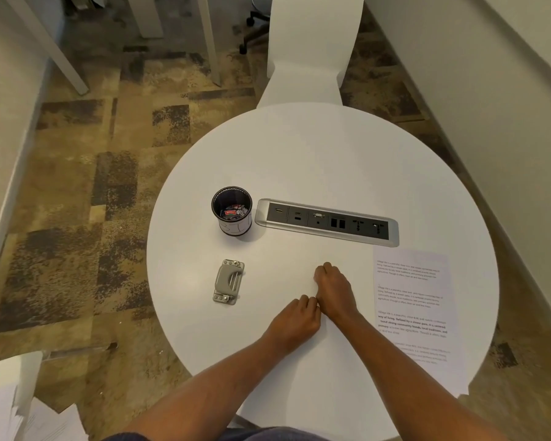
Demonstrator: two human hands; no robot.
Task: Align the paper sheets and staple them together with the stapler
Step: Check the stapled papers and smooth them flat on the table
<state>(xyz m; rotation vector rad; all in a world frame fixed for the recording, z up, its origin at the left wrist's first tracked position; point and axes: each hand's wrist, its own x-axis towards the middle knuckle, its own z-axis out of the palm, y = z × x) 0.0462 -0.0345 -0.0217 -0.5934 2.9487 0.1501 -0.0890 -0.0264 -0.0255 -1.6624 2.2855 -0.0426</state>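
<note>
A printed paper sheet [414,316] lies flat near the right edge of the round white table [315,160]; I cannot tell how many sheets are in it. The grey metal stapler [228,281] sits on the left side of the table, well apart from the paper. My left hand [295,323] and my right hand [333,291] rest on the tabletop between them, knuckles touching. Both have their fingers curled into fists, and I see nothing held in either. The right hand is about a hand's width from the paper's left edge.
A black cup [232,211] with small items stands behind the stapler. A recessed socket panel [326,222] runs across the table's middle. A white chair [309,49] stands at the far side. More loose papers [4,412] lie at the bottom left, off the table.
</note>
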